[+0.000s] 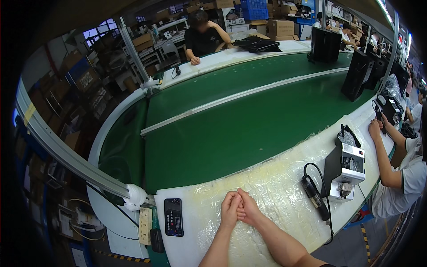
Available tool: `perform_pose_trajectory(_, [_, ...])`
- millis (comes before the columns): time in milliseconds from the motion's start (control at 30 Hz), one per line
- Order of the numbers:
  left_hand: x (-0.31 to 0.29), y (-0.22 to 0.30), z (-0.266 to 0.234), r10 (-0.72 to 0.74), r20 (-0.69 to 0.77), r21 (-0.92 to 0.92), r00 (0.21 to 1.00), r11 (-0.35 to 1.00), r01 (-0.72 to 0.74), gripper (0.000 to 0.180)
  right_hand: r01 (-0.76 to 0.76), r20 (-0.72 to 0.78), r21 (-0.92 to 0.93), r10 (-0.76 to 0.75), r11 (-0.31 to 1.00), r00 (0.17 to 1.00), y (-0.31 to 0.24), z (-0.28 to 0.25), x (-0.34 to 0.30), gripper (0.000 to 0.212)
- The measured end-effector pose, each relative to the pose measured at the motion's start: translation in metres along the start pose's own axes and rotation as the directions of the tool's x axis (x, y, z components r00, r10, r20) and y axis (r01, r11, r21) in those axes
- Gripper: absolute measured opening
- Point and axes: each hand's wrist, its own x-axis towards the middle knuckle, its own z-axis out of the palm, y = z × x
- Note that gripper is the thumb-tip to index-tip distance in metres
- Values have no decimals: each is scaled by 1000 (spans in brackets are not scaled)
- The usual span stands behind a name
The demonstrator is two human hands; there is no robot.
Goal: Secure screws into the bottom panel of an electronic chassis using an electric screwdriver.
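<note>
My left hand and my right hand are clasped together over the worktop, fingers folded against each other. No object shows in either, though the space between the palms is hidden. To their left lies a black smartphone with its screen lit. On the right, apart from my hands, a black electric screwdriver with a looped cord lies on the plastic-covered bench. Beside it stands a silver and black metal housing with open cut-outs, and behind that a black tray of small clear parts.
A green conveyor belt with a pale divider rail runs beyond the bench, carrying black cases at far right. A power strip and metal post stand left. One co-worker works at right; another person sits across.
</note>
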Motion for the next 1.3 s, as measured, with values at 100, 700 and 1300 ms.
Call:
perform_pose_trajectory(100, [-1,3,2,-6,0,1,1000,1000,6,14,3,-4,3,-3,1000,1000,0,0,0,54])
perform_pose_trajectory(700, [-3,8,4,-47,-16,-9,999,999,47,16,3,-49,-16,-4,1000,999,0,1,0,52])
perform_pose_trajectory(1300, [-2,4,4,-6,-9,0,1000,1000,6,14,16,32,16,-16,1000,999,2,-2,0,50])
